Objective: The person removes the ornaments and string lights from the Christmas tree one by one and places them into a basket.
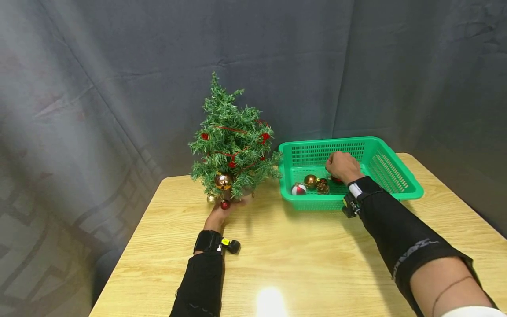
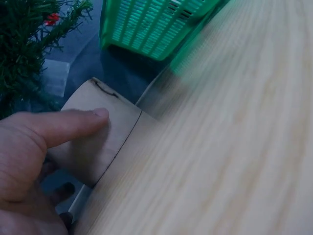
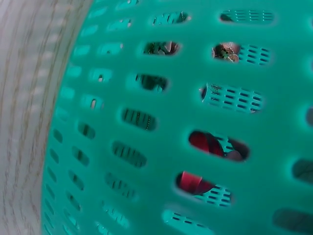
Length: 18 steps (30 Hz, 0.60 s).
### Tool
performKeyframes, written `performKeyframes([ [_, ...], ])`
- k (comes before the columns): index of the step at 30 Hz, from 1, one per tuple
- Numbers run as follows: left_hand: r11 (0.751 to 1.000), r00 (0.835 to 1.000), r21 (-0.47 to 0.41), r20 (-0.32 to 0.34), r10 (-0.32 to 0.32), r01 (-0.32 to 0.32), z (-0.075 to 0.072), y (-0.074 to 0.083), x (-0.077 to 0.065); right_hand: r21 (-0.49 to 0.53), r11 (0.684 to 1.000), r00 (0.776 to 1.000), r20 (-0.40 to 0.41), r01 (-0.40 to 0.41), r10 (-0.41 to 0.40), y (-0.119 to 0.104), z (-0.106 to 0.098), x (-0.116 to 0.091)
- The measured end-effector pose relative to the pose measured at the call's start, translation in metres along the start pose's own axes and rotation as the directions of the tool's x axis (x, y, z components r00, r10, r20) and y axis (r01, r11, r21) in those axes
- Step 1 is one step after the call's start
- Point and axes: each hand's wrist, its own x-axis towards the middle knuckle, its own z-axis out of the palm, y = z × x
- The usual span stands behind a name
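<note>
You are gripping the base of the tree near the surface's back edge, your left hand's fingers partly hiding, your right hand hanging inside the basket, its fingers' hold impossible to tell, a red ornament half-showing, open room lying between your sleeves.

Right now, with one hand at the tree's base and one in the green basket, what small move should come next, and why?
Probably lift the red ornament beside the right hand: that hand is down in the green basket, though its grip is hidden, while the left hand holds the base of the tree.
</note>
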Motion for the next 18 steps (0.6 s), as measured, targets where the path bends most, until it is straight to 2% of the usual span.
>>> performKeyframes([
  [4, 1.0, 1.0, -0.014, 0.005, 0.015, -0.015, -0.001, -0.004, 0.002, 0.005, 1.0, 1.0, 0.01, -0.011, 0.011, 0.0, -0.001, 0.0],
  [8, 1.0, 1.0, -0.021, 0.005, 0.001, -0.001, -0.001, -0.004, 0.001, 0.025, 1.0, 1.0, 0.021, -0.016, 0.015, 0.001, -0.001, -0.001],
  [11, 0.992, 0.996, -0.126, 0.084, 0.003, 0.007, -0.002, 0.006, -0.006, 0.048, 0.999, 1.0, 0.018, -0.012, 0.011, 0.004, 0.0, -0.002],
  [13, 0.98, 0.987, -0.2, 0.159, 0.035, -0.002, -0.004, 0.012, -0.011, 0.059, 0.998, 1.0, 0.015, -0.011, 0.01, 0.005, -0.001, -0.003],
  [16, 0.978, 0.966, -0.21, 0.257, 0.038, 0.018, -0.007, 0.025, -0.021, 0.069, 0.998, 1.0, 0.012, -0.009, 0.008, 0.006, -0.001, -0.004],
  [18, 0.983, 0.958, -0.18, 0.284, 0.027, 0.026, -0.008, 0.015, -0.018, 0.072, 0.997, 1.0, 0.014, -0.014, 0.013, 0.006, -0.001, -0.004],
])
